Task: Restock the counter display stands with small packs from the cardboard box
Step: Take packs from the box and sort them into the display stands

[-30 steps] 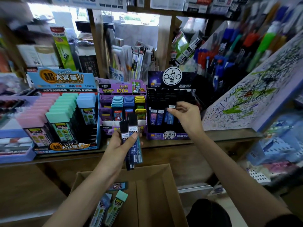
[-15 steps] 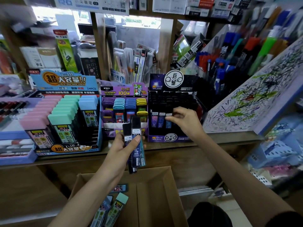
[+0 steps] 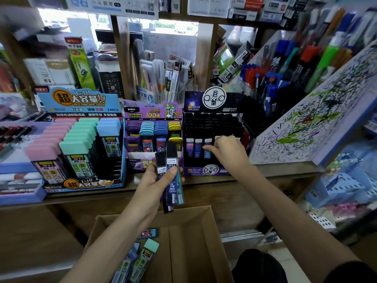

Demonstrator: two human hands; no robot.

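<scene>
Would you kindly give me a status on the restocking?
Left hand grips lead packs. Right hand at front row of black display stand. Nothing blocking.

Light blue display stand (image 3: 81, 103) with capped packs (image 3: 81, 137) in pink, mint green and pale blue. Purple stand (image 3: 134, 114) with teal, blue and yellow slim packs (image 3: 146, 127). Starry black-and-violet stand (image 3: 191, 101) with black packs (image 3: 212, 123). Plain brown cardboard box (image 3: 193, 242). White board (image 3: 306, 123) scribbled green, black and purple.

Stationery shop: counter display stands (image 3: 212, 103), racks of pens (image 3: 271, 82), stocked shelves (image 3: 255, 11).
</scene>
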